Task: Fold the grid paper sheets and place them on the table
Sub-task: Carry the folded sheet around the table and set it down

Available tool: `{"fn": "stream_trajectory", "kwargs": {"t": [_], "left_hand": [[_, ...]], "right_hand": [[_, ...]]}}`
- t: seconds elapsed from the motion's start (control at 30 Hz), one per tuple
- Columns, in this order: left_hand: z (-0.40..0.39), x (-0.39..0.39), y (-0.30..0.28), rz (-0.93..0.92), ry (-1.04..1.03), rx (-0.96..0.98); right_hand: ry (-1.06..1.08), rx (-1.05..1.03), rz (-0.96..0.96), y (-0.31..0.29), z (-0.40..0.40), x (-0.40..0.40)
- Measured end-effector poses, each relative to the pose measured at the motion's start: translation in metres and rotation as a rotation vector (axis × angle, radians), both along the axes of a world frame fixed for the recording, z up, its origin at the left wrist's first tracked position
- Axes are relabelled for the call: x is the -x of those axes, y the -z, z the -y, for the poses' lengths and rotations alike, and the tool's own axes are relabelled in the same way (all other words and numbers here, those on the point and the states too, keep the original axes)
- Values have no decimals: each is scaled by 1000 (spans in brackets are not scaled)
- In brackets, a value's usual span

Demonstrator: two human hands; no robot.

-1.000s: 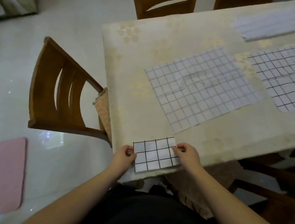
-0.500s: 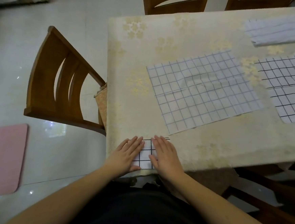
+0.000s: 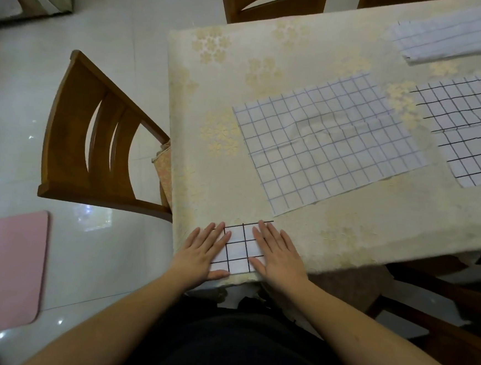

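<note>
**Operator:** Hands first. What is the status of each?

**Inspector:** Left hand [image 3: 202, 253] lies flat, fingers straight and spread, palm down on the left part of the folded grid paper [image 3: 238, 248]. Right hand [image 3: 277, 255] lies flat in the same manner on the right part. Neither hand curls round or pinches anything; both press the paper against the table [image 3: 344, 239].

**Operator:** Location of the folded grid paper?

**Inspector:** At the near edge of the table, close to its near left corner, directly in front of the person. A strip of bold black grid squares shows between the two hands; the rest is covered by them.

**Operator:** Other sheets on the table?

**Inspector:** Three. A large unfolded grid sheet [image 3: 328, 143] with fine lines lies flat and creased at the table's middle, apart from the folded piece. A bold-lined grid sheet [image 3: 474, 126] lies to its right, cut off by the frame edge. A lined folded sheet [image 3: 452, 35] lies at the far right.

**Operator:** Surroundings?

**Inspector:** The table carries a cream tablecloth with a pale flower pattern. A wooden chair [image 3: 92, 147] stands at the table's left side, another wooden chair [image 3: 272, 3] at the far side. A pink mat [image 3: 5, 270] lies on the glossy white floor at lower left.
</note>
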State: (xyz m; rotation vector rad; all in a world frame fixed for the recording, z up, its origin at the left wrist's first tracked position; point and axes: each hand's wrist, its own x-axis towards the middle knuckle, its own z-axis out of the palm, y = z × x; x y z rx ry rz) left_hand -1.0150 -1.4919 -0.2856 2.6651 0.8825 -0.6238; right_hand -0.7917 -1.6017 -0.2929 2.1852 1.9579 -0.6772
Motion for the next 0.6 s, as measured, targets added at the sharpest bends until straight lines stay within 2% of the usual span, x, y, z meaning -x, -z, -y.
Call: {"fn": "stream_trajectory", "kwargs": {"t": [0.27, 0.4, 0.6], "left_hand": [[-13, 13, -3, -51, 8, 4], [-14, 12, -4, -80, 39, 24], [-25, 11, -5, 18, 80, 37]], "right_hand": [[101, 69, 28, 3, 26, -24], [93, 23, 6, 2, 23, -25], [214, -6, -9, -13, 16, -16]]}}
